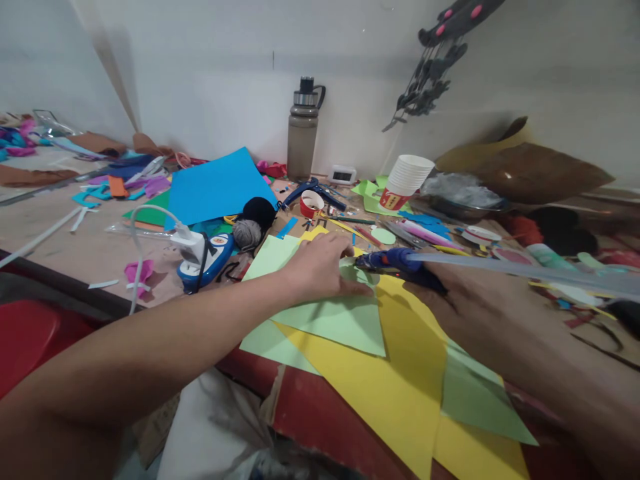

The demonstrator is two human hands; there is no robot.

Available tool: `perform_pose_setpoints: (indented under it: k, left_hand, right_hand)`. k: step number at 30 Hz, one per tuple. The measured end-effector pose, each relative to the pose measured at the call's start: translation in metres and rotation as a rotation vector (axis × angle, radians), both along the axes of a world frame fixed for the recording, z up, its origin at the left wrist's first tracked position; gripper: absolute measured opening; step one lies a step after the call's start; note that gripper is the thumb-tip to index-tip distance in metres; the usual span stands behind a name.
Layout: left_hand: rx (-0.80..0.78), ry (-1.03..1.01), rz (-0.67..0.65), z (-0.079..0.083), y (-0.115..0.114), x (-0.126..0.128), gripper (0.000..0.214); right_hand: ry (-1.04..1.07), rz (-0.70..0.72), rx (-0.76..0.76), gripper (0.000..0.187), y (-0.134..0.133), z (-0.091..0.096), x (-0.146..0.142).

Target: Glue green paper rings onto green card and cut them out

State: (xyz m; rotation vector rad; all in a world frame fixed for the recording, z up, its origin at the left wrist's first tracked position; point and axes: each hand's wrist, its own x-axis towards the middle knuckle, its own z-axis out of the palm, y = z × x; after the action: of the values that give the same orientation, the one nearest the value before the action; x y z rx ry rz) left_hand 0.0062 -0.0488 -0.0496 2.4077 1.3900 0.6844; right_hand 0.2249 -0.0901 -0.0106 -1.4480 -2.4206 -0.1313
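Note:
My left hand point(320, 265) rests over a sheet of light green paper point(340, 327). Its thumb and fingers curve around a small light green paper piece point(367, 272), gripping its edge. My right hand point(440, 293) is closed around a blue hot glue gun point(400, 259), partly hidden by the tool. From the gun's back a long translucent glue stick point(500, 265) runs to the right. The gun's tip is right beside the small paper piece; whether they touch is unclear. Large yellow paper point(395, 373) lies beneath, overlapping more green sheets.
Behind stand a grey bottle point(302, 143) and stacked paper cups point(407, 180). On the left are blue card point(215, 187), a blue power strip point(205, 263) with a plugged-in charger, and yarn balls point(247, 235). A red paper cup point(311, 203) and scraps lie farther back.

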Motion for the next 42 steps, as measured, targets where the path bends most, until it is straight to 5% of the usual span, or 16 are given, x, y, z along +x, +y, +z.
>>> perform_pose_setpoints:
  k: [18,32,42]
  left_hand:
    - [-0.017,0.0,-0.018,-0.001,-0.001,-0.001,0.059]
    - [0.041,-0.039,-0.075,0.003,0.0,-0.004,0.063]
    - [-0.075,-0.052,-0.043,0.009,-0.005,-0.012,0.075]
  right_hand:
    - [-0.032,-0.067,-0.043,0.019,0.003,0.009,0.012]
    - [0.062,0.052,0.019,0.016,0.007,-0.006,-0.001]
    - [0.091,0.011,-0.053,0.02,0.011,-0.005,-0.004]
